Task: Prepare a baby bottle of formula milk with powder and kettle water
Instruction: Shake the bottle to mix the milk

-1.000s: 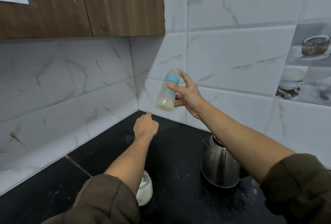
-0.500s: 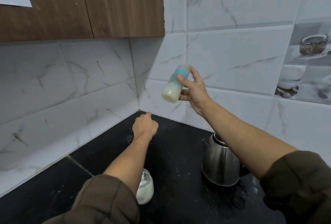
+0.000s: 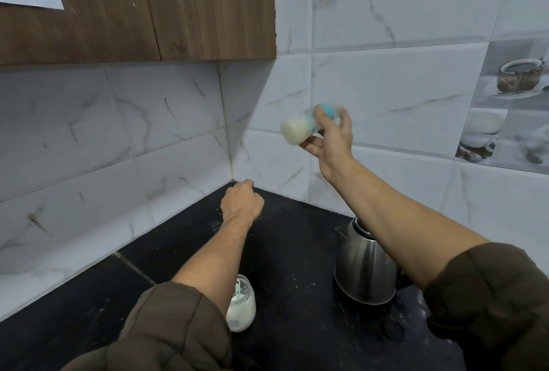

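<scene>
My right hand [image 3: 332, 139] grips a baby bottle [image 3: 298, 130] with a blue band, held high in front of the wall tiles. The bottle lies tilted almost sideways, its milky bottom end pointing left, and it is motion-blurred. My left hand [image 3: 241, 203] hovers over the far corner of the black counter [image 3: 291, 240] with its fingers curled and nothing in it. A steel kettle [image 3: 364, 269] stands on the counter under my right forearm. A glass jar of white powder [image 3: 242, 306] with a scoop inside stands partly behind my left elbow.
Marble-look tiled walls meet in a corner just beyond my left hand. A wooden wall cupboard [image 3: 178, 5] hangs above the left side. White powder specks dot the counter around the kettle.
My right hand has carried the bottle to the right and tipped it further over, from steeply slanted to nearly sideways. The left hand has stayed in place.
</scene>
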